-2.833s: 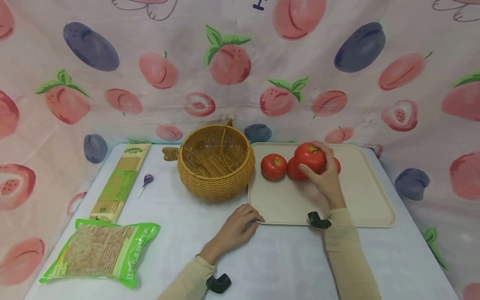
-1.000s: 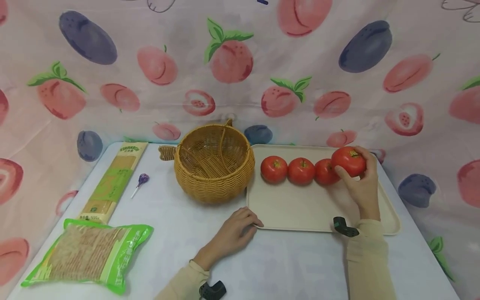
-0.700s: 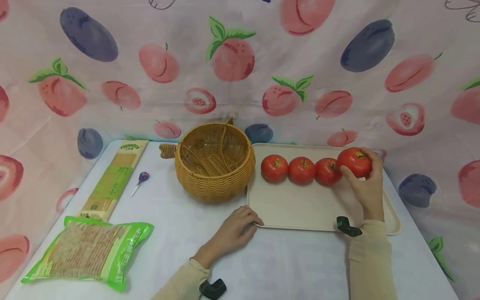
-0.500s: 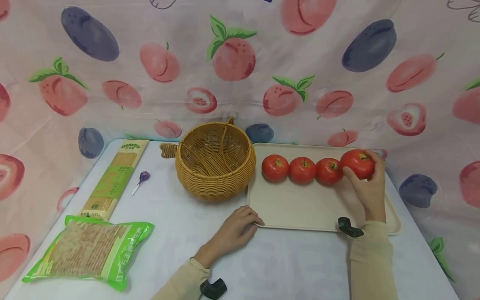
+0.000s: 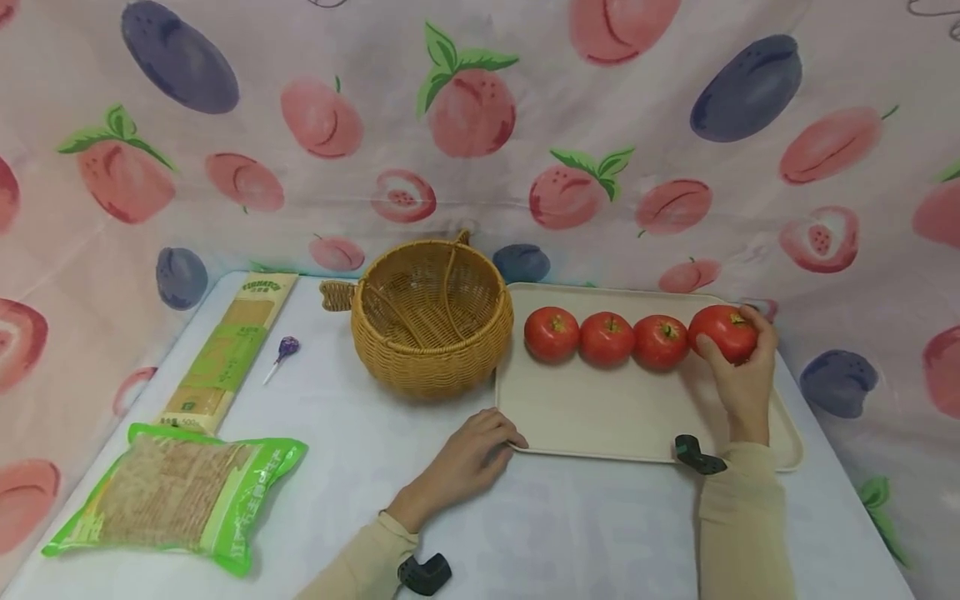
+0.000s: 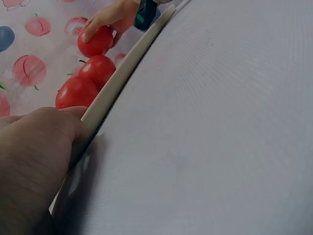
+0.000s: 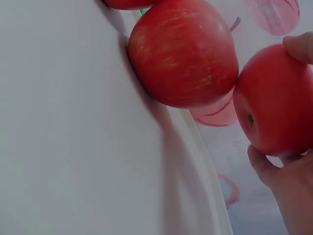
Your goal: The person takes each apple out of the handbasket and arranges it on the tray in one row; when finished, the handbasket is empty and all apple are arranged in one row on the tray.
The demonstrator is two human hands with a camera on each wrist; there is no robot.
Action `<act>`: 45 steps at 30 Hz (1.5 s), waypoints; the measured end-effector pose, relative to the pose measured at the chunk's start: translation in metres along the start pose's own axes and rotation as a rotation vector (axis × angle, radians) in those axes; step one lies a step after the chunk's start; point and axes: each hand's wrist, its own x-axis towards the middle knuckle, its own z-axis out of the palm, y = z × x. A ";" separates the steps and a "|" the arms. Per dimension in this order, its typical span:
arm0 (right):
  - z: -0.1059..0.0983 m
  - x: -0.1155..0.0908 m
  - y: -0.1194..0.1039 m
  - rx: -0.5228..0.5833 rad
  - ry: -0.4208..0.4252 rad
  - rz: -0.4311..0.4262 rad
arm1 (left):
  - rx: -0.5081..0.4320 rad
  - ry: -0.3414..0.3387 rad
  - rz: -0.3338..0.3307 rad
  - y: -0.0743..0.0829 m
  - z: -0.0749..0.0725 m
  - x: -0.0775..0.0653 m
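My right hand (image 5: 742,379) grips a red apple (image 5: 722,332) at the right end of a row on the beige tray (image 5: 600,417). Thumb and fingers clasp its sides. In the right wrist view the held apple (image 7: 276,103) comes right up against its neighbour (image 7: 183,54). Three more apples sit side by side on the tray: a left one (image 5: 551,335), a middle one (image 5: 607,338) and a right one (image 5: 661,342). At the tray's near left corner, my left hand (image 5: 472,454) holds the rim, its fingers over the edge in the left wrist view.
A wicker basket (image 5: 431,367) with nothing in it stands left of the tray, its handle pointing left. Farther left lie a lollipop (image 5: 287,348), a flat noodle packet (image 5: 228,350) and a green-edged bag (image 5: 176,496). A fruit-print cloth (image 5: 465,200) rises behind the table.
The right hand has carried its apple rightward from above the row and lowered it to the row's right end. My left hand stays at the tray corner.
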 end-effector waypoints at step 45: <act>-0.016 0.008 0.013 0.046 0.096 0.061 | -0.087 -0.067 -0.052 0.008 -0.022 0.000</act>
